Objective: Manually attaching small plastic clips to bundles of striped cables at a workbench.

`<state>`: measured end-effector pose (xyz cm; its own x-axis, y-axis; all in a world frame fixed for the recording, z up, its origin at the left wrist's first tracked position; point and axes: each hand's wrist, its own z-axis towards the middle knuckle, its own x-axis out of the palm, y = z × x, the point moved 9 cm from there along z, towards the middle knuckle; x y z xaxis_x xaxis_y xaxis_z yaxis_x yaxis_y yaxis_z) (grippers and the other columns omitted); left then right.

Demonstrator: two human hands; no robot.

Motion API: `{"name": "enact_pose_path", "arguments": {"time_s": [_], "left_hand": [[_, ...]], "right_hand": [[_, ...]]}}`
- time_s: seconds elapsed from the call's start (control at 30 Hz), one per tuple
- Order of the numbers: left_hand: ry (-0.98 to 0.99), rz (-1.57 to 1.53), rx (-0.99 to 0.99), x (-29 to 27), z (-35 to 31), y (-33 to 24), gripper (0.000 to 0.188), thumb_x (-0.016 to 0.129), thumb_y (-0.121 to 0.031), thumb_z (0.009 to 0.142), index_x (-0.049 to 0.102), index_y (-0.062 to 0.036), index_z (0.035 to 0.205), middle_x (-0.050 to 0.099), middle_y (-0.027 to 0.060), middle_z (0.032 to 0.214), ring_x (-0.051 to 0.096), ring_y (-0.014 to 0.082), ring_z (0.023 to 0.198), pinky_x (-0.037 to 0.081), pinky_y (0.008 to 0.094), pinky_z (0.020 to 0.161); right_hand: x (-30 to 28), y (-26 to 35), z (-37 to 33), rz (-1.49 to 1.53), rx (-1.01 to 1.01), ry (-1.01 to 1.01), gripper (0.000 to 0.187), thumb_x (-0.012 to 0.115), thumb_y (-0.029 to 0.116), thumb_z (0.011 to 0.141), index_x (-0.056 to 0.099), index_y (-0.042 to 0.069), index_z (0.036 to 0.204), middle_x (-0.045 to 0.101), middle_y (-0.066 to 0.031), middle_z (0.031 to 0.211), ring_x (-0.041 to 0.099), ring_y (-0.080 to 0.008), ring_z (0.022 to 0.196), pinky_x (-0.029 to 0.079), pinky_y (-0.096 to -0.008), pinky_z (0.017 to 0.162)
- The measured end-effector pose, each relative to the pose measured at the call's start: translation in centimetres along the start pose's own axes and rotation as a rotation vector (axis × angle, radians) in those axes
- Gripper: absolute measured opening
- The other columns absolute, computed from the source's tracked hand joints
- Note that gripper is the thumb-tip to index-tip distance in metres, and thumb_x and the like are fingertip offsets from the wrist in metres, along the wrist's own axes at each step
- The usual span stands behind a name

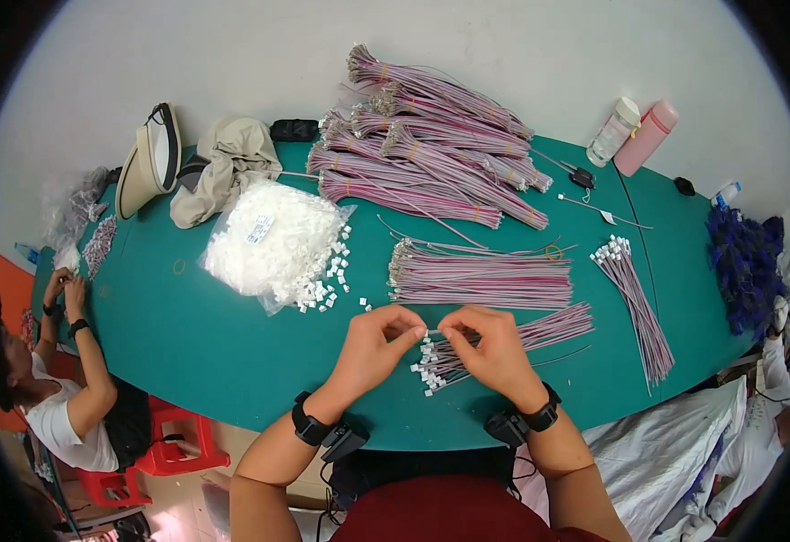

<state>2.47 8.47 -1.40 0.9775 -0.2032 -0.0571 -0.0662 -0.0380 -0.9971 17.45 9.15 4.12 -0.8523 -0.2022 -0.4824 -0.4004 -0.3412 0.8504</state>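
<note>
Grip is pinched closed in left hand (372, 350) and right hand (492, 348) around a thin pale piece (434, 331), which could drop among white-tipped wires (549, 330) if either relaxes.

Along the far edge of the worktop (164, 334), toward the left, sits a beige hat (151, 164) with a dark rim; a crumpled beige cloth (237, 154) lies just beside it, then a black pouch (294, 131); toward the far right edge a clear bottle (612, 135) and pink flask (646, 140) stand side by side; a black fob (582, 178) lies near them; a blue heap (745, 262) fills the right end; a person (70, 402) sits by the left edge, near a red stool (182, 447).
</note>
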Motion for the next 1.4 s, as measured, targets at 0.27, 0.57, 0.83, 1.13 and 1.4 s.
{"name": "enact_pose_path", "arguments": {"time_s": [0.27, 0.57, 0.83, 1.13, 1.4], "left_hand": [[0.117, 0.308, 0.011, 1.1, -0.3, -1.1, 0.011, 0.072, -0.006, 0.084, 0.069, -0.0015, 0.094, 0.067, 0.0034, 0.084, 0.059, 0.0071, 0.068, 0.048, 0.0222, 0.061], [0.062, 0.222, -0.013, 0.2, 0.1, -1.1, 0.01, 0.072, -0.007, 0.085, 0.07, -0.0019, 0.093, 0.065, 0.0009, 0.08, 0.056, 0.0048, 0.065, 0.047, 0.0214, 0.06], [-0.157, 0.11, 0.094, -2.0, 0.2, -1.5, 0.014, 0.07, -0.007, 0.087, 0.068, -0.004, 0.101, 0.062, -0.0028, 0.085, 0.055, 0.0041, 0.076, 0.046, 0.0199, 0.066], [-0.255, -0.026, 0.084, -3.6, 0.5, -1.6, 0.018, 0.068, -0.005, 0.089, 0.069, -0.0047, 0.107, 0.062, -0.0029, 0.087, 0.055, 0.0056, 0.076, 0.046, 0.0202, 0.068], [-0.162, -0.192, 0.03, -2.4, 0.3, -1.1, 0.014, 0.067, -0.005, 0.09, 0.07, -0.0002, 0.103, 0.068, 0.0017, 0.087, 0.06, 0.0057, 0.074, 0.046, 0.0202, 0.066]], "right_hand": [[-2.4, -1.3, 1.1, -0.476, -0.142, -0.209, 0.014, 0.072, 0.003, 0.075, 0.066, 0.002, 0.088, 0.063, -0.0111, 0.088, 0.06, -0.0306, 0.084, 0.049, -0.0379, 0.072], [-2.6, -1.9, 1.5, -0.498, -0.194, -0.148, 0.013, 0.07, 0.002, 0.075, 0.064, 0.002, 0.087, 0.06, -0.0103, 0.089, 0.056, -0.0319, 0.088, 0.047, -0.0404, 0.077], [-2.5, -1.7, 1.7, -0.417, -0.228, -0.04, 0.012, 0.067, 0.0, 0.078, 0.062, 0.001, 0.088, 0.062, -0.011, 0.092, 0.057, -0.032, 0.089, 0.047, -0.0391, 0.077], [-3.4, 0.7, 1.0, -0.293, -0.293, -0.014, 0.009, 0.066, 0.0, 0.082, 0.061, 0.0, 0.09, 0.066, -0.0121, 0.089, 0.062, -0.0319, 0.083, 0.05, -0.037, 0.073], [-2.6, 0.7, 0.9, -0.159, -0.132, -0.006, 0.014, 0.069, 0.003, 0.082, 0.066, 0.0, 0.094, 0.065, -0.0118, 0.085, 0.062, -0.0281, 0.073, 0.05, -0.0355, 0.066]]}}
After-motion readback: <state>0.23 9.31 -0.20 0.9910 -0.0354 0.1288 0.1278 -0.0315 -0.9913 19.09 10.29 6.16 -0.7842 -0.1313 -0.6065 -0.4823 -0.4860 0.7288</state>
